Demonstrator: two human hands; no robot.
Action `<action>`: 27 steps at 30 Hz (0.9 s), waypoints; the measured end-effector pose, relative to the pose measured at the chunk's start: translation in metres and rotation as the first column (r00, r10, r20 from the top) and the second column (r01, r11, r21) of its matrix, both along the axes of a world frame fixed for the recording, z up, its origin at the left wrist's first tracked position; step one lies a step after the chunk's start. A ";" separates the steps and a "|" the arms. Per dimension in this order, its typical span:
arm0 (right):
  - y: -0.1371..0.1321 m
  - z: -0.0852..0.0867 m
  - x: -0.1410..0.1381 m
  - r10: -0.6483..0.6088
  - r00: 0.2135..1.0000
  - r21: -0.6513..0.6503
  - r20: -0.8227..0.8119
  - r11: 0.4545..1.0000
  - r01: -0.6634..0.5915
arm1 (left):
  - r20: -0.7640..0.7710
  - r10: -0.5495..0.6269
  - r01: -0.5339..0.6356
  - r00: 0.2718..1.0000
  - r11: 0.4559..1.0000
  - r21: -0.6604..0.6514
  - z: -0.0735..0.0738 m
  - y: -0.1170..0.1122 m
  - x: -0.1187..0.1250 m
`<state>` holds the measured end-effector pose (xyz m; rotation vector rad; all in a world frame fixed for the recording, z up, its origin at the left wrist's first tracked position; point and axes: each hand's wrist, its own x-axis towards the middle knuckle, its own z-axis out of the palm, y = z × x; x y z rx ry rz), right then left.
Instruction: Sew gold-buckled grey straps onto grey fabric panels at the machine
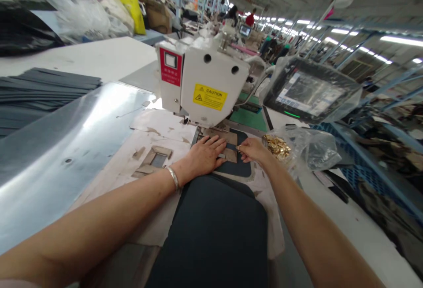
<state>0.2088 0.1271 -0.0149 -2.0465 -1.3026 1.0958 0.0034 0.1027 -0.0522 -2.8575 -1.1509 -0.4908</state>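
Observation:
My left hand (208, 153) lies flat, fingers spread, on a brown card template (229, 155) under the sewing machine head (211, 81). The template rests on a dark panel (244, 169) with rounded corners. At the template's right edge, my right hand (253, 150) is closed in a pinch on a small shiny piece (238, 149), too small to make out well. A dark strip shows between the two hands. Just right of my right hand are gold metal pieces (277, 147) in a clear plastic bag (317, 149). Closer to me lies a stack of dark panels (218, 230).
Left of my left hand, a card frame (153, 161) is fixed to the pale work surface. A metal plate (86, 147) and stacked dark pieces (39, 92) lie farther left. A control screen (310, 90) stands to the right above a blue crate (366, 169).

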 end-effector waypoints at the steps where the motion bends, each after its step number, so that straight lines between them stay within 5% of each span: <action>1: -0.002 -0.002 0.000 -0.010 1.000 0.025 -0.014 1.000 0.010 | -0.015 -0.048 0.048 0.999 0.999 0.003 0.001 0.001 0.001; 6: -0.008 -0.005 0.000 -0.012 0.999 0.084 -0.039 0.996 0.015 | -0.035 -0.202 0.204 0.979 0.978 0.037 0.004 0.007 0.006; 12: -0.012 0.002 0.000 -0.023 0.987 0.025 -0.161 0.999 0.028 | -0.009 -0.157 0.158 0.987 0.986 0.056 0.007 0.003 0.018; 17: -0.011 0.008 -0.006 -0.040 0.997 -0.093 -0.061 0.995 0.034 | -0.059 -0.122 0.126 0.991 0.989 0.075 0.011 -0.001 0.023; 27: -0.014 0.010 -0.010 -0.022 1.000 -0.111 0.018 0.994 0.024 | 0.008 -0.089 0.089 0.996 0.995 0.043 0.002 0.001 0.015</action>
